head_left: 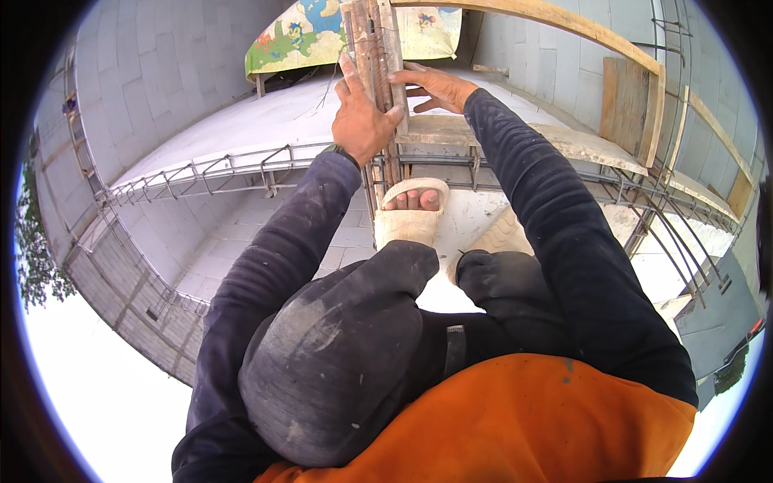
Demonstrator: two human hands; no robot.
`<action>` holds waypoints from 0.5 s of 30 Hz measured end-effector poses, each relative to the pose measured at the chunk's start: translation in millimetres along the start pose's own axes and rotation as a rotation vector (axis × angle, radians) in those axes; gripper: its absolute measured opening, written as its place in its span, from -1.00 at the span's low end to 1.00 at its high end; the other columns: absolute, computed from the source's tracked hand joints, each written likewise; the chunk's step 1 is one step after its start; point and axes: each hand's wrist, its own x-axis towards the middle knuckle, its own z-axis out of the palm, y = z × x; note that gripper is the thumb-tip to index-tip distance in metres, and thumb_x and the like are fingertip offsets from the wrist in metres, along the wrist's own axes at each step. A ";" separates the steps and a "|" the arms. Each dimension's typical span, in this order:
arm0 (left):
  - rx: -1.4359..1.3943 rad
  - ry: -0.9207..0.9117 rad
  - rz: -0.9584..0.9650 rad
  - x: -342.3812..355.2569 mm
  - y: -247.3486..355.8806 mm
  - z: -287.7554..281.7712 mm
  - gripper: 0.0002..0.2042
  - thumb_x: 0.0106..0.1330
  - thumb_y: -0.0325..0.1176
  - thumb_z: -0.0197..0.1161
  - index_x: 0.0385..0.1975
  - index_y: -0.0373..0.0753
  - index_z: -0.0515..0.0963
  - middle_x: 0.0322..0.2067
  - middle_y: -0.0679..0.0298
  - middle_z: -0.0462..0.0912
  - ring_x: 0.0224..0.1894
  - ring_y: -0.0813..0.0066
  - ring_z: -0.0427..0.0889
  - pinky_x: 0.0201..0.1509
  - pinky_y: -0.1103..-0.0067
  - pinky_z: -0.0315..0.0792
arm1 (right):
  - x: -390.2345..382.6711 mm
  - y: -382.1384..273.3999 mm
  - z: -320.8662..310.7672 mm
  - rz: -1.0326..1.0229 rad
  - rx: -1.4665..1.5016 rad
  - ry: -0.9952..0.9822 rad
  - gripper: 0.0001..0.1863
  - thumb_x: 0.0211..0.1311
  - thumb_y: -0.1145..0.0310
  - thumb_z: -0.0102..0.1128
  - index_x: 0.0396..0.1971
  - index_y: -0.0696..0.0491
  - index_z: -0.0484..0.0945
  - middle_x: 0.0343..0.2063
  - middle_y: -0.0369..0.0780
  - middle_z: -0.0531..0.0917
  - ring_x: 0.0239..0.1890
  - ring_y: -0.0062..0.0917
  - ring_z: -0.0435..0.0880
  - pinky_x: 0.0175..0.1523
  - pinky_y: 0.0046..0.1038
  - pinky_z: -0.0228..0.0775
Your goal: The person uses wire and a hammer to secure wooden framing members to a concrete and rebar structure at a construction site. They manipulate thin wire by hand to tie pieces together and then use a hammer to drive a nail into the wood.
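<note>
Arms [555,193] outstretched, left hand [364,113] forward, right hand [444,87] (fingers [412,78] loosely bent) inward

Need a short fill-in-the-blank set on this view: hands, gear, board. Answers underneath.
1. The dark band sits on the person's own ____ wrist.
2. The narrow board by the left hand and the right hand is made of ____.
3. The colour of the garment over the torso is ____.
4. Bare ____ show in the open front of the pale footwear.

Missing words: left; wood; orange; toes.
</note>
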 end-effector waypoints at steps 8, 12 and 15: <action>0.033 -0.007 0.027 -2.1 -5.8 -2.7 0.29 0.14 -0.12 0.52 0.58 -0.46 -0.44 0.26 -0.49 0.28 0.05 -0.37 0.67 0.06 0.17 0.68 | -10.3 0.6 7.8 0.025 -0.131 0.086 0.18 0.19 -0.50 0.24 0.63 -0.05 0.10 0.55 0.01 0.22 0.54 -0.08 0.27 0.52 0.08 0.22; 0.018 -0.009 0.032 -1.6 -8.8 -7.1 0.30 0.14 -0.10 0.53 0.59 -0.42 -0.44 0.28 -0.50 0.26 0.05 -0.39 0.66 0.08 0.16 0.67 | -29.5 1.0 11.2 0.063 -0.206 0.195 0.05 0.22 -0.43 0.29 0.46 0.13 0.41 0.37 0.14 0.48 0.46 -0.07 0.44 0.48 0.01 0.30; 0.032 -0.019 0.008 2.0 -0.1 -6.5 0.30 0.14 -0.10 0.53 0.60 -0.38 -0.44 0.28 -0.51 0.26 0.06 -0.41 0.66 0.11 0.13 0.65 | -53.2 16.6 4.0 0.020 -0.611 0.165 -0.26 0.37 -0.27 0.24 0.17 0.14 0.69 0.11 0.05 0.73 0.25 -0.20 0.66 0.35 -0.16 0.43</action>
